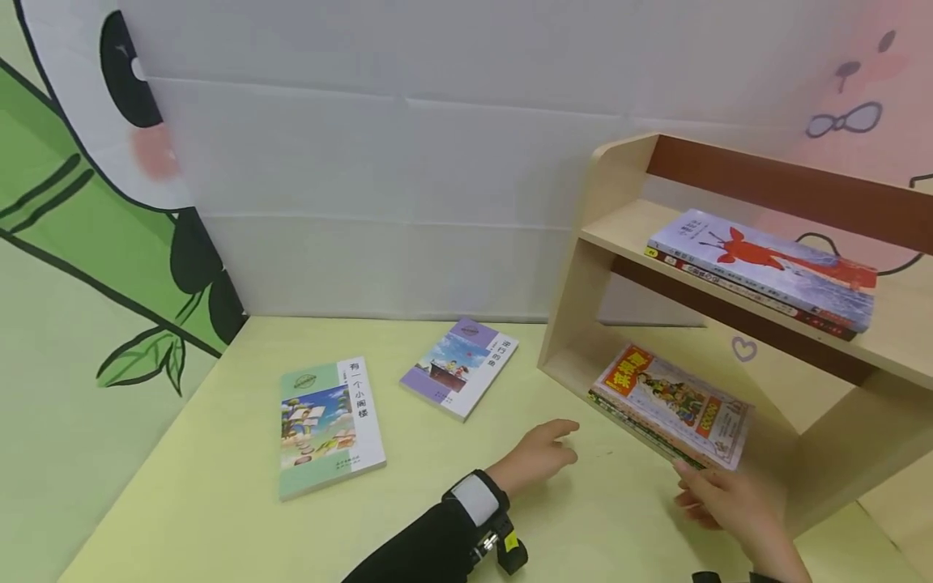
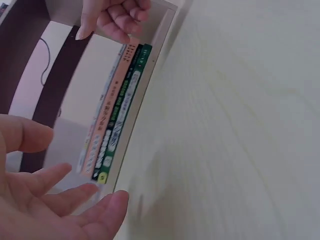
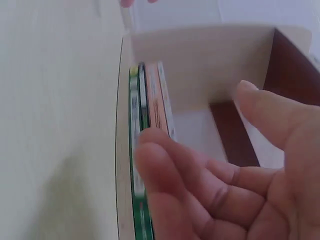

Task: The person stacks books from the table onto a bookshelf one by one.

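A stack of several books [image 1: 674, 405] lies flat on the lower shelf of a small wooden bookcase [image 1: 594, 316], a comic-style cover on top and the spines [image 2: 117, 107] facing out. My left hand [image 1: 535, 456] hovers over the table just left of the stack, fingers spread and apart from the books. At the stack's right end is my right hand [image 1: 729, 502], its thumb by the front corner. In the right wrist view, that hand's thumb and loosely bent fingers stand apart with no book between them; whether a fingertip touches the spines I cannot tell.
Two books lie flat on the yellow table [image 1: 240, 453]: a green-and-white one [image 1: 331, 429] at left and a purple-and-white one [image 1: 461, 368] nearer the wall. Several books with a red animal cover [image 1: 765, 263] lie on the upper shelf. A white panel [image 1: 394, 162] stands behind.
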Tool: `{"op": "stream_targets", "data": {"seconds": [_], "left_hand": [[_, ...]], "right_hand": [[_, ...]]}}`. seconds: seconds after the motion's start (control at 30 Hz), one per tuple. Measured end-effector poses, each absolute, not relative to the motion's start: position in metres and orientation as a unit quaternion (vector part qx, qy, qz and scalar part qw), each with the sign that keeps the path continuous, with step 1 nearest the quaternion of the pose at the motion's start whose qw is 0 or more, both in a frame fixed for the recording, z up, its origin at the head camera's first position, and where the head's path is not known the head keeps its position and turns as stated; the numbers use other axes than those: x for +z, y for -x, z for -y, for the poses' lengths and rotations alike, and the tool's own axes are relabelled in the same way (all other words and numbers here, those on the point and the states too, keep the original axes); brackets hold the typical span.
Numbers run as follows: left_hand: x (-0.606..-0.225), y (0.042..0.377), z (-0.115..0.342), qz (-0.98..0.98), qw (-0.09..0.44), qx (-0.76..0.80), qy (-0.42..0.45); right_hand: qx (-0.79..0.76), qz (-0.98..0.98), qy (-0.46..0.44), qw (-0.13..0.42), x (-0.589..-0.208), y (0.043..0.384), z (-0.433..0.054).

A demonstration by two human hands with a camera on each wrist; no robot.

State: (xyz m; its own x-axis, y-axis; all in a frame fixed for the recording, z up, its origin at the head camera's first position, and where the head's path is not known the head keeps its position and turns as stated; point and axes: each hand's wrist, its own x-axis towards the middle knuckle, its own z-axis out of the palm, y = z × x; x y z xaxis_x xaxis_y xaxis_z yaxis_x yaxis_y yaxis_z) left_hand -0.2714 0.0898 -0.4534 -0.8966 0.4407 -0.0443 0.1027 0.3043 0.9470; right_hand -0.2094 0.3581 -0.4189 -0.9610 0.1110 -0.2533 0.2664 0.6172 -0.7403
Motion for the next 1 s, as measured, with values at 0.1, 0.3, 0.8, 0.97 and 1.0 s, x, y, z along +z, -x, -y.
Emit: {"op": "stream_targets", "data": {"seconds": [0.1, 0.3, 0.8, 0.97, 1.0], "left_hand": [[-0.448, 0.267, -0.069, -0.801, 0.136, 0.554, -0.182], [-0.433, 0.259, -0.020, -0.786, 0.107, 0.587, -0.163], [-0.416, 0.247, 0.105, -0.732, -0.021, 0.681, 0.015], [-0.417, 0.235, 0.156, -0.726, -0.037, 0.676, 0.121], [-0.418, 0.233, 0.164, -0.724, -0.041, 0.673, 0.144]], "right_hand": [[-0.445, -0.891, -0.069, 0.062, -0.416, 0.211, -0.338], [-0.505, -0.862, -0.024, 0.025, -0.413, 0.214, -0.298], [-0.638, -0.744, 0.124, 0.155, -0.420, 0.237, -0.191], [-0.662, -0.715, 0.116, 0.194, -0.430, 0.244, -0.152], [-0.665, -0.711, 0.113, 0.200, -0.432, 0.245, -0.144]]}}
